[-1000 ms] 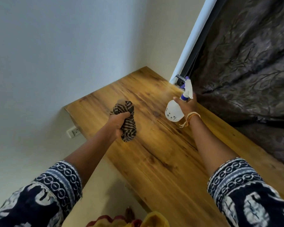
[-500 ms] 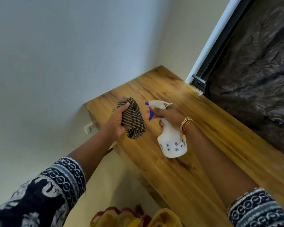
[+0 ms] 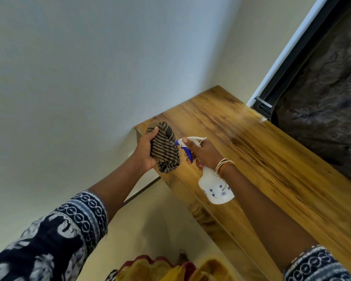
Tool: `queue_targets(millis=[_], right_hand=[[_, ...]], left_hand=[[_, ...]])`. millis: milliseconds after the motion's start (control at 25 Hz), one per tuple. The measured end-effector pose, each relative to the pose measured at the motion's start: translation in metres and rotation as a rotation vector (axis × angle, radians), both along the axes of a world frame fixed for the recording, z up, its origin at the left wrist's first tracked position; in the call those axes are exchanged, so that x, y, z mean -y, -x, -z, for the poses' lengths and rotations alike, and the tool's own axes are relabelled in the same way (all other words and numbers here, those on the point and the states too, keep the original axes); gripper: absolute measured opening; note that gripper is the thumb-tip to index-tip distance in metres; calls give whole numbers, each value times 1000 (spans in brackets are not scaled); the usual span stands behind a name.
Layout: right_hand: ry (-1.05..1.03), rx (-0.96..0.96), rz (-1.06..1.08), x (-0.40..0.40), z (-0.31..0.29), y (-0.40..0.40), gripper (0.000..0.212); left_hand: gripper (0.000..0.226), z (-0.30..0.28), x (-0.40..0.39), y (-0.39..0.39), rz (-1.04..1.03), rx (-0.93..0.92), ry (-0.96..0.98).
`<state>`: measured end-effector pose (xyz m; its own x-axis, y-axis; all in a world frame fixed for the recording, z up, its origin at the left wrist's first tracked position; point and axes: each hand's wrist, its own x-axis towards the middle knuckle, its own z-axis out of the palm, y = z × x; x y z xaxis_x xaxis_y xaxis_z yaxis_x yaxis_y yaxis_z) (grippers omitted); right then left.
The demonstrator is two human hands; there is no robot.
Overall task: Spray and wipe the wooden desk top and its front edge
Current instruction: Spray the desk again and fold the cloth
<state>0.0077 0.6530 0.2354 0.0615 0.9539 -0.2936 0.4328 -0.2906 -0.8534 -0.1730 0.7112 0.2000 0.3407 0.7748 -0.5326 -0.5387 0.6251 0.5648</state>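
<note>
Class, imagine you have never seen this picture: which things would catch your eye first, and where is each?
At the centre, the right hand aims a white spray bottle at the striped cloth bunched in the left hand. Beneath them the wooden desk top runs into the corner, with a dark curtain at right.

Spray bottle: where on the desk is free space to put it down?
The desk top is bare from the far wall corner along the dark curtain, and right of the spray bottle. It is crowded only at the front-left corner, where the left hand holds the striped cloth against the right hand.
</note>
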Motion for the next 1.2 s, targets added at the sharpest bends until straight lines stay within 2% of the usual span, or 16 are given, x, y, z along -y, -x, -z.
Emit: queue_targets(millis=[200, 400, 640, 800, 880, 1040, 1200], right_hand=[[-2, 27, -44, 1, -7, 12, 26], [-50, 39, 15, 4, -4, 24, 44], [-50, 58, -65, 4, -8, 25, 30], [-78, 71, -11, 5, -5, 26, 42], [-97, 72, -21, 7, -8, 25, 42], [-189, -30, 11, 9, -25, 9, 17], [-241, -152, 206, 1, -25, -26, 23]], left_hand=[[49, 6, 1, 18, 15, 17, 5], [48, 6, 3, 28, -3, 34, -4], [49, 7, 2, 34, 3, 25, -20], [49, 4, 3, 33, 2, 22, -16], [51, 4, 3, 33, 0, 15, -12], [51, 6, 0, 33, 8, 34, -7], [46, 8, 1, 29, -1, 58, 11]])
